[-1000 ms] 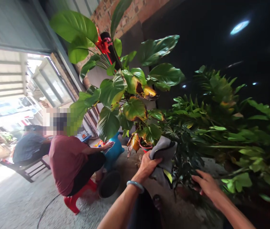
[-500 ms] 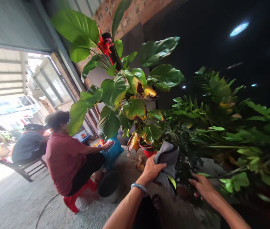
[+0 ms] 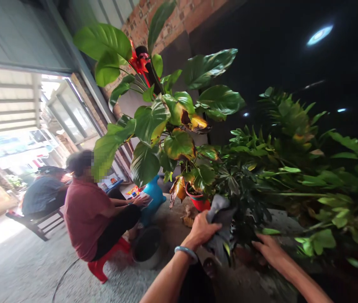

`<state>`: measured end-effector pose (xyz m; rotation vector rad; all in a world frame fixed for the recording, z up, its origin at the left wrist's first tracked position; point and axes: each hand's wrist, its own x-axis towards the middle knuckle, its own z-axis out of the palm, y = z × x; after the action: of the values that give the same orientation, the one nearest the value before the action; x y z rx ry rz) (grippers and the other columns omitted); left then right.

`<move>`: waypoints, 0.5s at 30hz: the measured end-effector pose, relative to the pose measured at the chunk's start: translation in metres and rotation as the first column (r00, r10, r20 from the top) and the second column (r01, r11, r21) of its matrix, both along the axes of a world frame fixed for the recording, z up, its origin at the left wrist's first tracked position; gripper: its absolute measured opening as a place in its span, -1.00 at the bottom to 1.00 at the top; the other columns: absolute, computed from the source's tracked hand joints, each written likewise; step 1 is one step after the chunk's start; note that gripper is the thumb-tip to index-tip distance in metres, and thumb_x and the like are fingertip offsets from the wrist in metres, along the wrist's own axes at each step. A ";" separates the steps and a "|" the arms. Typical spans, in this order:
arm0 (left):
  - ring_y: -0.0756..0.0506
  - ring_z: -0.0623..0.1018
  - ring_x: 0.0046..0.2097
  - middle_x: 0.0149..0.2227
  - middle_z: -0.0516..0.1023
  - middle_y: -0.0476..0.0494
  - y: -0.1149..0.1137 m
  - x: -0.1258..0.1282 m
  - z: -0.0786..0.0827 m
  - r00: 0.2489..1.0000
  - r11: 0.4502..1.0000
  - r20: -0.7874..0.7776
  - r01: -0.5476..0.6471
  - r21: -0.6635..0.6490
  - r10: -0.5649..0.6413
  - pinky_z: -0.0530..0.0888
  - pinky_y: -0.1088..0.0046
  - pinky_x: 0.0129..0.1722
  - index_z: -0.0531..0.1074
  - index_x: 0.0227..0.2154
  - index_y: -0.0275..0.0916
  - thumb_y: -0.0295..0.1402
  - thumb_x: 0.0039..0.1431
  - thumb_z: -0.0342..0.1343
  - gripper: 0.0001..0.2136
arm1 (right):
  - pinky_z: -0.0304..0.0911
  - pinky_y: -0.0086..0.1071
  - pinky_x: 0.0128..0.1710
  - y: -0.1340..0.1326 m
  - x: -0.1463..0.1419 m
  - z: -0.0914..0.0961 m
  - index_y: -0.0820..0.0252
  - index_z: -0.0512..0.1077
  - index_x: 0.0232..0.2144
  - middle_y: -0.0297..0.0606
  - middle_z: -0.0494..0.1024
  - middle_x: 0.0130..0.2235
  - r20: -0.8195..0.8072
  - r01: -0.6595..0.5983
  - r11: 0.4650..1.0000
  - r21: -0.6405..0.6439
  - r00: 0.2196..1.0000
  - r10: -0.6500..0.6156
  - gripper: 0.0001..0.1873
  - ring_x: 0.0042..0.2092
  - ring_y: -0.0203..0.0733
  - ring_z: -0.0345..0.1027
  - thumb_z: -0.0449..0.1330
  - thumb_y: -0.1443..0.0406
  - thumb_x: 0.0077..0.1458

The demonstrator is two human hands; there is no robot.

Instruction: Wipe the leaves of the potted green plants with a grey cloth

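**Figure.** Left hand (image 3: 202, 229) closed, gripping a grey cloth (image 3: 220, 223) pressed against dark foliage, just beside a red pot (image 3: 198, 203). The pot holds a broad-leaved plant (image 3: 179, 145) with yellow, browning patches on some leaves. A pale bangle (image 3: 187, 253) circles the left wrist. Right hand (image 3: 270, 250) open, fingers spread, at the lower edge of a second leafy plant (image 3: 292, 168); contact with the leaves cannot be determined. Left of the hands, a dark tub (image 3: 147, 248) stands on the ground. Farther left, a person in a maroon shirt (image 3: 87, 219) sits on a red stool (image 3: 101, 265), one hand (image 3: 142, 200) on a colourful packet (image 3: 134, 192), its print too small to read, beside a blue object (image 3: 153, 202). Beyond, a person in a blue shirt (image 3: 41, 195) sits on a bench (image 3: 36, 223).
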<state>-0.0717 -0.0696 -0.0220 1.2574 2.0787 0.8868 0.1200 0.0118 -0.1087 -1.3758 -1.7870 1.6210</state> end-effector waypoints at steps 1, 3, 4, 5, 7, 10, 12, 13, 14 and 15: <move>-0.07 0.45 -0.31 -0.42 0.51 0.02 -0.004 0.002 -0.003 0.998 0.995 0.001 0.062 -0.081 -0.062 0.37 0.48 -0.29 0.53 -0.34 -0.26 -0.36 -0.21 0.21 -0.73 | 0.10 -0.42 -0.61 0.000 0.001 0.001 0.12 0.30 -0.62 -0.41 0.31 -0.71 -0.008 0.001 1.000 0.004 1.000 -0.001 -0.82 -0.62 -0.24 0.26 0.01 0.40 -0.06; -0.04 0.42 -0.39 -0.52 0.44 0.06 -0.014 0.001 0.000 0.986 0.972 0.015 0.165 -0.168 -0.165 0.33 0.51 -0.37 0.53 -0.43 -0.26 -0.38 -0.24 0.23 -0.79 | 0.10 -0.43 -0.61 0.000 0.003 0.000 0.11 0.29 -0.64 -0.40 0.30 -0.71 -0.017 0.007 1.000 0.006 1.000 -0.007 -0.82 -0.62 -0.25 0.25 0.01 0.41 -0.09; -0.03 0.40 -0.40 -0.53 0.42 0.07 -0.018 -0.002 0.006 0.985 0.973 0.007 0.170 -0.156 -0.171 0.32 0.52 -0.39 0.52 -0.45 -0.27 -0.38 -0.24 0.23 -0.81 | 0.08 -0.43 -0.63 -0.001 0.005 -0.001 0.11 0.30 -0.63 -0.41 0.29 -0.71 -0.015 0.013 1.000 0.000 1.000 -0.013 -0.83 -0.64 -0.25 0.22 0.01 0.40 -0.10; -0.03 0.40 -0.40 -0.53 0.42 0.06 -0.020 -0.005 0.014 0.991 0.984 -0.015 0.134 -0.115 -0.137 0.32 0.52 -0.39 0.52 -0.45 -0.28 -0.38 -0.22 0.23 -0.82 | 0.05 -0.43 -0.65 -0.001 0.006 -0.002 0.11 0.30 -0.62 -0.43 0.26 -0.72 -0.009 0.020 1.000 -0.007 1.000 -0.020 -0.85 -0.66 -0.26 0.19 0.02 0.38 -0.10; -0.05 0.43 -0.36 -0.48 0.46 0.02 -0.014 -0.010 0.029 0.997 1.000 -0.071 -0.001 0.020 0.002 0.33 0.51 -0.35 0.51 -0.40 -0.29 -0.36 -0.17 0.22 -0.80 | -0.03 -0.44 -0.69 -0.002 0.006 -0.006 0.11 0.32 -0.58 -0.48 0.16 -0.76 0.008 0.041 0.999 -0.018 0.999 -0.041 -0.89 -0.72 -0.29 0.09 0.03 0.33 -0.08; -0.07 0.45 -0.27 -0.36 0.52 -0.05 0.007 -0.005 0.033 0.982 0.970 -0.080 -0.155 0.188 0.173 0.36 0.49 -0.27 0.49 -0.28 -0.28 -0.34 -0.09 0.20 -0.74 | -0.09 -0.45 -0.70 -0.002 0.003 -0.010 0.12 0.36 -0.53 -0.54 0.06 -0.79 0.023 0.069 0.998 -0.008 0.997 -0.069 -0.86 -0.75 -0.31 0.00 0.02 0.27 -0.06; -0.06 0.45 -0.27 -0.33 0.53 -0.06 0.016 0.005 0.020 0.983 0.975 -0.061 -0.159 0.158 0.171 0.36 0.49 -0.27 0.48 -0.25 -0.29 -0.35 -0.08 0.19 -0.72 | -0.05 -0.43 -0.68 -0.001 0.001 -0.011 0.13 0.40 -0.51 -0.51 0.12 -0.78 0.005 0.061 0.998 0.012 0.998 -0.061 -0.84 -0.73 -0.28 0.05 0.03 0.26 -0.07; -0.06 0.44 -0.28 -0.35 0.52 -0.05 0.016 0.010 0.012 0.990 0.987 -0.053 -0.127 0.097 0.133 0.35 0.50 -0.29 0.48 -0.26 -0.29 -0.36 -0.10 0.20 -0.73 | -0.01 -0.41 -0.66 0.000 0.002 -0.011 0.13 0.41 -0.52 -0.47 0.19 -0.76 -0.008 0.049 0.999 0.024 0.999 -0.049 -0.85 -0.70 -0.26 0.10 0.04 0.26 -0.09; -0.05 0.43 -0.31 -0.39 0.51 -0.02 0.012 0.015 0.004 0.996 0.997 -0.041 -0.076 0.026 0.077 0.34 0.51 -0.32 0.49 -0.30 -0.30 -0.36 -0.13 0.22 -0.74 | 0.02 -0.39 -0.64 0.001 0.003 -0.010 0.13 0.41 -0.55 -0.43 0.25 -0.73 -0.022 0.035 0.999 0.035 0.999 -0.034 -0.86 -0.67 -0.24 0.15 0.06 0.26 -0.11; -0.04 0.41 -0.34 -0.44 0.48 0.01 0.006 0.018 -0.002 1.000 0.999 -0.020 -0.017 -0.038 0.016 0.32 0.52 -0.36 0.50 -0.34 -0.30 -0.36 -0.16 0.23 -0.76 | 0.06 -0.38 -0.62 0.002 0.004 -0.010 0.12 0.40 -0.58 -0.39 0.31 -0.71 -0.034 0.020 0.999 0.048 0.999 -0.018 -0.87 -0.63 -0.21 0.20 0.07 0.26 -0.13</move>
<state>-0.0539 -0.0640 -0.0240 1.2358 2.1143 0.8414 0.1244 0.0140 -0.1191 -1.3326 -1.7769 1.5715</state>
